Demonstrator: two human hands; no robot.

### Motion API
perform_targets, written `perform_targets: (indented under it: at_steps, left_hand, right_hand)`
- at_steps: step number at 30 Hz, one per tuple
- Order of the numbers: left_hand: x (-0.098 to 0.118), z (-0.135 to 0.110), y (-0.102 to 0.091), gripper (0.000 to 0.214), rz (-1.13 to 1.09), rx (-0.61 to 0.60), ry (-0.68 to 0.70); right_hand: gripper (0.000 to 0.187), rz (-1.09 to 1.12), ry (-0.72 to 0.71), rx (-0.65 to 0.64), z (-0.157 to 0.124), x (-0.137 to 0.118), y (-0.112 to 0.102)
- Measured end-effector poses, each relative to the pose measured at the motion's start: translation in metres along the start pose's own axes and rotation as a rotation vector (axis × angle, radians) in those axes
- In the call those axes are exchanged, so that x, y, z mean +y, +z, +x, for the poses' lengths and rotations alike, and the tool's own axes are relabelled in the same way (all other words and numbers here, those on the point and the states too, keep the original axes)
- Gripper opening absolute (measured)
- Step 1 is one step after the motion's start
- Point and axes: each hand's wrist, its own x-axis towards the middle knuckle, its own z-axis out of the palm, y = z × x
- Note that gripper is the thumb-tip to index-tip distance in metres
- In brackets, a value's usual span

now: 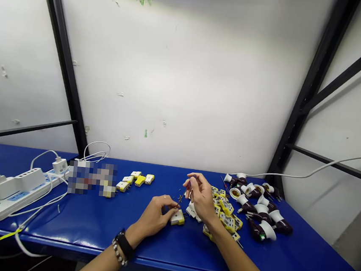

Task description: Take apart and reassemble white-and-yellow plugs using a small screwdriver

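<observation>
A white and yellow plug (pixel 177 218) lies on the blue table, its metal prongs pointing right. Against its left side, my left hand (pixel 156 214) presses with thumb and forefinger. My right hand (pixel 202 195) is closed around a slim screwdriver (pixel 184 193), tilted so that its tip comes down at the plug's top near my left fingertips. Small dark screws (pixel 180 198) are scattered just behind the plug. White plug parts (pixel 193 211) lie under and beside my right hand, partly hidden by it.
Open yellow plug halves (pixel 228 221) are heaped right of my right forearm. Farther right are several dark lamp holders (pixel 261 209) with white rims. Closed plugs (pixel 124 184) stand back left. A power strip (pixel 17 198) with cables runs along the left. A pixelated patch hides things there.
</observation>
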Motion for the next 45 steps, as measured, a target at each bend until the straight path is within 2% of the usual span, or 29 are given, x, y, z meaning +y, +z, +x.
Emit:
perform_targets:
  at_steps: [4, 7, 11, 15, 18, 21, 25, 27, 29, 31, 35, 37, 39, 41, 44, 45]
  left_hand:
    - [-0.002, 0.002, -0.001, 0.024, -0.002, 0.031, -0.003]
    - [0.000, 0.002, 0.000, 0.034, 0.014, 0.004, 0.013]
    - [0.001, 0.004, 0.000, 0.024, 0.023, 0.053, 0.003]
    - [-0.004, 0.011, -0.006, 0.026, 0.080, 0.058, -0.034]
    - [-0.010, 0.019, -0.010, 0.024, 0.156, 0.022, -0.072]
    - [-0.016, 0.025, -0.013, 0.029, 0.223, -0.039, -0.088]
    - [-0.014, 0.019, -0.018, 0.036, 0.253, -0.018, -0.095]
    - [-0.008, 0.010, -0.020, 0.034, 0.255, -0.029, -0.107]
    - [0.000, 0.001, -0.021, 0.034, 0.263, -0.085, -0.105]
    - [0.007, -0.006, -0.020, 0.034, 0.281, -0.144, -0.091]
    - [0.012, -0.010, -0.019, 0.024, 0.268, -0.192, -0.037]
    - [0.013, -0.008, -0.022, 0.025, 0.223, -0.115, 0.009]
    - [0.015, -0.005, -0.024, 0.027, 0.180, 0.029, 0.043]
    - [0.017, 0.000, -0.024, 0.028, 0.169, 0.118, 0.051]
    - [0.022, 0.012, -0.012, 0.028, 0.219, 0.072, 0.048]
    - [0.024, 0.017, -0.006, 0.027, 0.245, 0.044, 0.053]
  right_hand:
    - [0.040, 0.070, -0.030, 0.155, 0.005, -0.003, -0.004]
    - [0.042, 0.069, -0.015, 0.145, 0.005, -0.002, -0.003]
    - [0.039, 0.055, -0.009, 0.101, 0.003, 0.000, 0.000]
    - [0.035, 0.047, -0.045, 0.179, 0.004, -0.001, -0.003]
    - [0.031, -0.088, -0.083, 0.182, 0.005, -0.002, -0.010]
    - [0.025, -0.362, -0.086, 0.020, 0.004, -0.005, -0.018]
    - [0.019, -0.695, -0.053, -0.340, 0.001, -0.006, -0.030]
    - [0.007, -0.787, -0.050, -0.481, -0.002, -0.004, -0.035]
    - [0.024, -0.836, -0.049, -0.550, -0.006, 0.000, -0.036]
    - [0.037, -0.861, -0.041, -0.567, -0.010, 0.004, -0.033]
    - [0.029, -0.914, -0.019, -0.573, -0.014, 0.003, -0.026]
    - [0.028, -0.930, 0.002, -0.567, -0.013, -0.005, -0.029]
    - [0.033, -0.946, 0.022, -0.519, -0.010, -0.017, -0.039]
    - [0.037, -0.987, 0.037, -0.402, -0.005, -0.031, -0.056]
    - [0.046, -1.154, 0.134, -0.173, 0.004, -0.046, -0.087]
    - [0.047, -1.222, 0.170, -0.136, 0.008, -0.048, -0.097]
